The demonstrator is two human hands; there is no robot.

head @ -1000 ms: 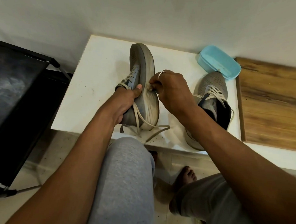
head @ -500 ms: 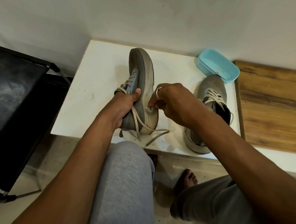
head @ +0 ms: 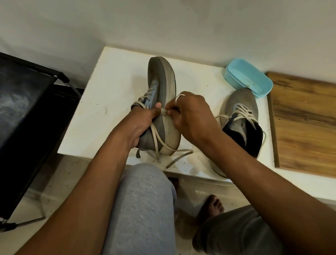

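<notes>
On the table (head: 111,98), left hand (head: 142,124) grips the shoe (head: 161,79); right hand (head: 192,116) pinches a wad (head: 164,112)

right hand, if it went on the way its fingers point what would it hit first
Probably the pale midsole of the grey sneaker: the right hand pinches a whitish wad against it, fingers pointing left. The thumb of the left hand lies just beyond.

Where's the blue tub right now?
Head view: blue tub sits back right on the white table, by the wall, behind the toe of the free grey shoe, left of the wooden board.
</notes>
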